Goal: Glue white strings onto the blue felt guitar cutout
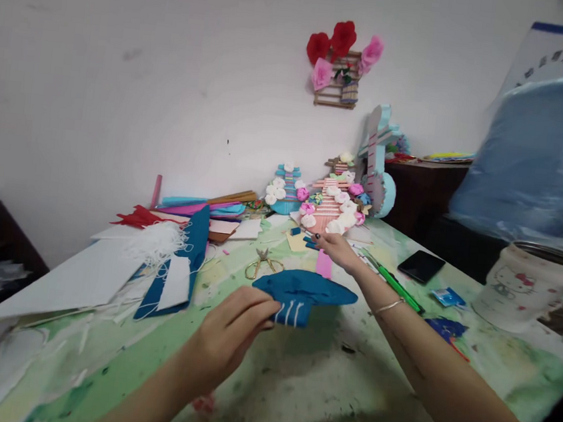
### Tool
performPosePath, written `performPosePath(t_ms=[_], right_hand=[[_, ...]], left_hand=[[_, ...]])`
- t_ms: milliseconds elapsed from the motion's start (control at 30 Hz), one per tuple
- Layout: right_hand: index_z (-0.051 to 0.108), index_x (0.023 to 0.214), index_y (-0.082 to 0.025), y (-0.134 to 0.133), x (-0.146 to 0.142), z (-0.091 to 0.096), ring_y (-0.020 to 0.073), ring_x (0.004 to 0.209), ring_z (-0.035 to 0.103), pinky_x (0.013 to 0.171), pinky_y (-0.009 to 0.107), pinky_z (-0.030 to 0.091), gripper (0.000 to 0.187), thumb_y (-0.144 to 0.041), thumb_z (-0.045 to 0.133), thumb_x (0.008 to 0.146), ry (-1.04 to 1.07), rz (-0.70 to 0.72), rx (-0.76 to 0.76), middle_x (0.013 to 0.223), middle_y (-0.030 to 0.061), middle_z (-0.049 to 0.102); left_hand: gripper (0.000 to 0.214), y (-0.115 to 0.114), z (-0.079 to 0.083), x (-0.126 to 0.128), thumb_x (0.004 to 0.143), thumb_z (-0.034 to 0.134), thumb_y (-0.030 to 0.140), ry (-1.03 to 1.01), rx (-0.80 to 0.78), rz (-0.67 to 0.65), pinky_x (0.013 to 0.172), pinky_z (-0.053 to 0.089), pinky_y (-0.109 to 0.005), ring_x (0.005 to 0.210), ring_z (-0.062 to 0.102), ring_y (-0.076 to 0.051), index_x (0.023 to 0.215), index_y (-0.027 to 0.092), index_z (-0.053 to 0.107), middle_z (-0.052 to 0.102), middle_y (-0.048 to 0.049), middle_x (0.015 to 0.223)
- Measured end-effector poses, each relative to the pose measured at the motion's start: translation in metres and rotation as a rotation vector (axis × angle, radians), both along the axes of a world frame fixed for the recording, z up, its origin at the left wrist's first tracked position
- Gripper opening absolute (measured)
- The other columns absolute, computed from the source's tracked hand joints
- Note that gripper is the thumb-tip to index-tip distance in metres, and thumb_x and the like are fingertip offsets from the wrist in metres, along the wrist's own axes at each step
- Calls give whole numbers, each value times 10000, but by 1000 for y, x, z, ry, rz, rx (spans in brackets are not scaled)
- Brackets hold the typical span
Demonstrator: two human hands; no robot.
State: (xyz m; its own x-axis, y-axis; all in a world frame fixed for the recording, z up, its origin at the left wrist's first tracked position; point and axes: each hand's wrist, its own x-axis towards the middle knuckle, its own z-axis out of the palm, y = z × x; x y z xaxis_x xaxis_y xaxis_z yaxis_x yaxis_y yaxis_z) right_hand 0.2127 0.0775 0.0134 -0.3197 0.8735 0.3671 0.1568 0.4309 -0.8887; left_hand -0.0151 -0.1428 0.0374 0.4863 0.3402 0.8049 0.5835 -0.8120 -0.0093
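Observation:
My left hand point(229, 330) pinches a blue craft piece point(304, 286) above the table. It has a curved, boat-like shape with a short block below, crossed by white cords. My right hand point(336, 250) stretches forward to several small dark blue rolls point(310, 242). Its fingers are drawn together at the rolls; whether one is between them I cannot make out. A pink paper strip point(325, 264) lies just below that hand. Gold-handled scissors point(262, 263) rest behind the blue craft piece.
At left lie white board point(74, 273), white string point(157, 243) and blue sheet point(201, 236). Flower-trimmed crafts point(329, 206) stand by the wall. On the right are a green cutter-like tool point(399, 287), a phone point(421, 267), a blue packet point(447, 297) and a white container point(510, 285).

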Motion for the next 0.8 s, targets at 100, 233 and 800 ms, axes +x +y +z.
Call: performPosePath(t_ms=[100,233,800], right_hand=[[715,942,-158,-24,20,31,281,965,642,789,409,529,348,-461,640,789,31,-37,12,1011,98,713],[637,1183,-180,-64,56,68,319,1197,520,931,460,464,456,-370,651,770,86,-106,73,1327,102,568],[778,744,-256,-198,64,37,267,760,705,706,381,552,147,-372,688,760,158,-469,300,764,49,766]], left_hand=[[264,18,14,18,893,465,101,-17,27,-47,755,538,-307,863,619,-178,1123,195,556,645,-100,930],[221,43,21,38,874,499,108,-54,99,-95,740,528,-291,830,605,-165,1067,196,563,625,-81,902],[286,57,18,74,844,549,111,-130,169,-203,753,524,-294,812,608,-166,1120,185,551,642,-76,868]])
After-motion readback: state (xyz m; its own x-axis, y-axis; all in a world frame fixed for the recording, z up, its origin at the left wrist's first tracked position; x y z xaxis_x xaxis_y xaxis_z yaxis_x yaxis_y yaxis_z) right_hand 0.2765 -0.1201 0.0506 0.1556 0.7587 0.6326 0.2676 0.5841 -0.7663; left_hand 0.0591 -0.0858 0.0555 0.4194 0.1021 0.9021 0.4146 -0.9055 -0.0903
